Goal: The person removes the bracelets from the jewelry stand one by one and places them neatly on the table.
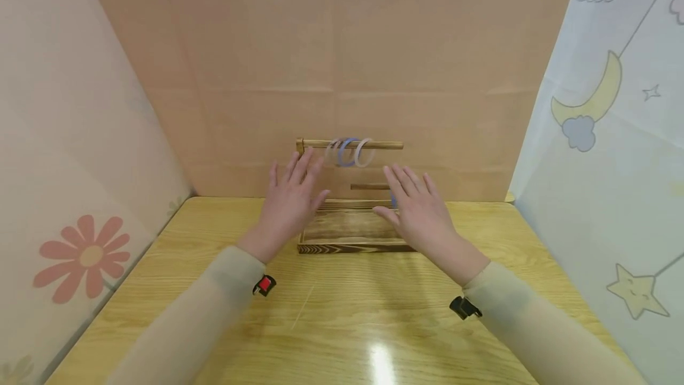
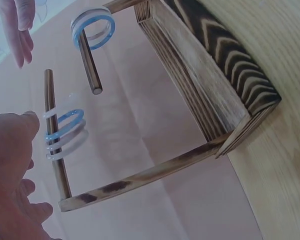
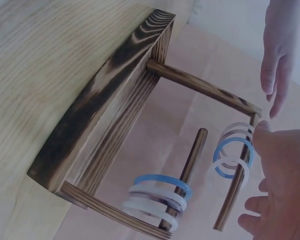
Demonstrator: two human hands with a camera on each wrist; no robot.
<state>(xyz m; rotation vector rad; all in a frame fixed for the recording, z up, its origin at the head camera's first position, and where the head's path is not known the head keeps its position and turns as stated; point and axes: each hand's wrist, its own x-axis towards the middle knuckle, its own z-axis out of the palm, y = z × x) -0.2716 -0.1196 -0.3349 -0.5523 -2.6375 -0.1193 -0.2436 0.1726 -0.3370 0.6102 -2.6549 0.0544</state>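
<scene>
A dark-grained wooden rack [image 1: 355,248] with a tray base and two rods stands at the back of the table. Several bangles, white, purplish and one blue bangle [image 1: 347,164], hang on the upper rod [image 1: 390,145]. The lower rod [image 3: 194,157] carries another group, with a blue bangle [image 3: 162,178] outermost. My left hand [image 1: 288,201] hovers by the rack's left side, fingers extended near the upper rod's fixed end. My right hand [image 1: 424,212] is held over the right side with straight fingers, hiding most of the lower bangles in the head view. Neither hand holds anything.
The pale wooden table [image 1: 342,302] runs in front of the rack. A brown backdrop [image 1: 331,46] rises behind it. Patterned side walls stand left, with a red flower [image 1: 91,256], and right, with a yellow moon [image 1: 604,91].
</scene>
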